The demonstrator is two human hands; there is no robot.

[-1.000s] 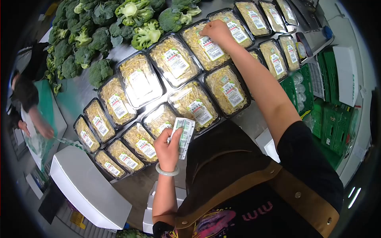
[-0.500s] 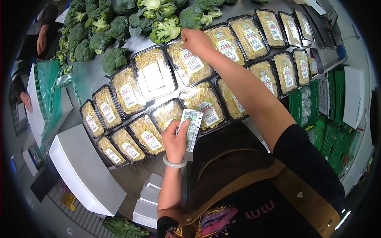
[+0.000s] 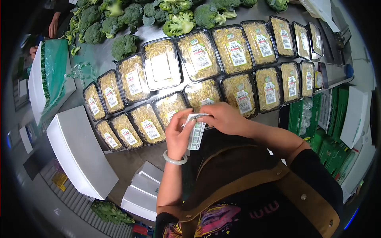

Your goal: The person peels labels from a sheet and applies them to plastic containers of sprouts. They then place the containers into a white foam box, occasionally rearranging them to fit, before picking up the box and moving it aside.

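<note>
My left hand holds a folded sheet of small green-and-white sticker labels upright in front of my apron, thumb across its face. At the sheet's top edge, the fingers of my right hand are pinched together on it. Just beyond my hands, two rows of black trays of bean sprouts, wrapped in film, lie on the steel table. One upper-row tray bears a white printed label and a small green sticker near its top. Strong glare covers the label of the tray to its left.
Broccoli heads are heaped along the far side of the table. At left stand a white foam box and another box with green plastic film. Green crates are stacked at right. Another person's hand shows at upper left.
My right hand has come back from the upper-row tray to the label sheet. A small green sticker now shows on that tray where my fingers were. The view has shifted slightly.
</note>
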